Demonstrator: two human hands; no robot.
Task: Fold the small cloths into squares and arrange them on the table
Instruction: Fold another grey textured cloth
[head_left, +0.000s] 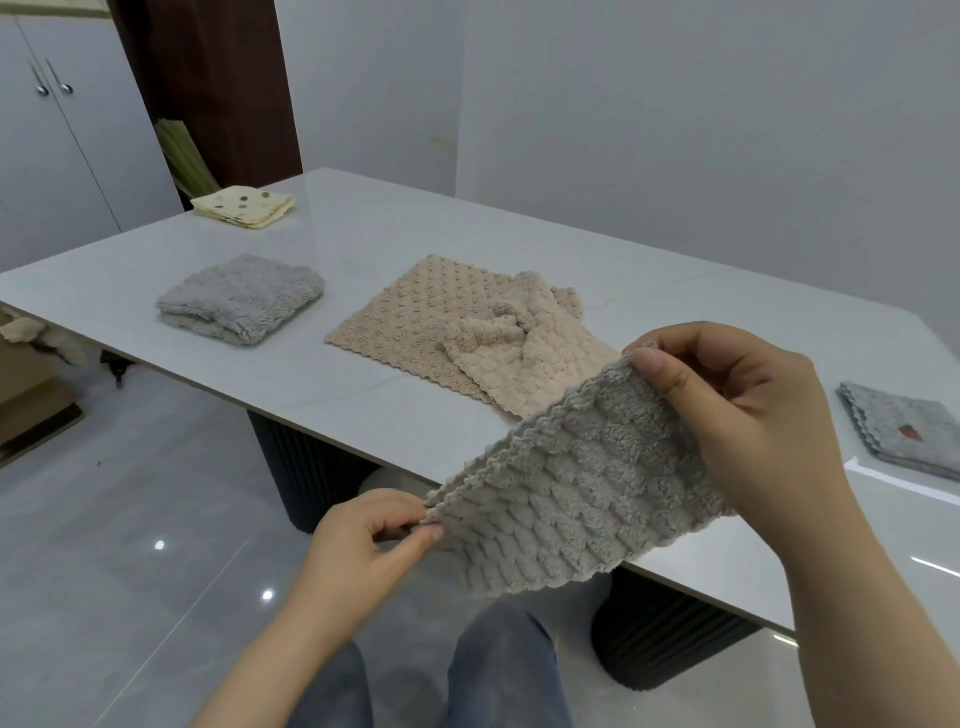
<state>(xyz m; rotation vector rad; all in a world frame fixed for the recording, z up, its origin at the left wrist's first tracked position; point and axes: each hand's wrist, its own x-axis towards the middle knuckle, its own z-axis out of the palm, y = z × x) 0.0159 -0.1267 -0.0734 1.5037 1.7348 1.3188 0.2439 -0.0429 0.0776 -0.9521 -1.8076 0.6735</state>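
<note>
Both hands hold one taupe cloth (571, 493) up in the air, over the near edge of the surface (467, 218). The cloth is stretched as a slanted band from lower left to upper right, its scalloped edge on top and its ribbed pile facing the camera. The left hand (358, 551) has its grip clamped on the cloth's lower left corner, thumb and forefinger pinching it, out past the surface edge above the floor (130, 493). The right hand (737, 410) is higher and further right, and its grip pinches the upper right corner between thumb and curled fingers. On the surface beyond, two beige cloths lie unfolded at the centre: a flat one (405, 317), and overlapping its right side a rumpled one (530, 358) with a twisted ridge in the middle. Left of them, well apart, sits a folded grey cloth (241, 299). At the far left corner lies a folded spotted cloth (244, 208), cream with brown dots. At the right edge of view rests a flat dark cloth (904, 436). A white cabinet (62, 156) stands far left. The person's knees (498, 670), in jeans, show below the hands.
</note>
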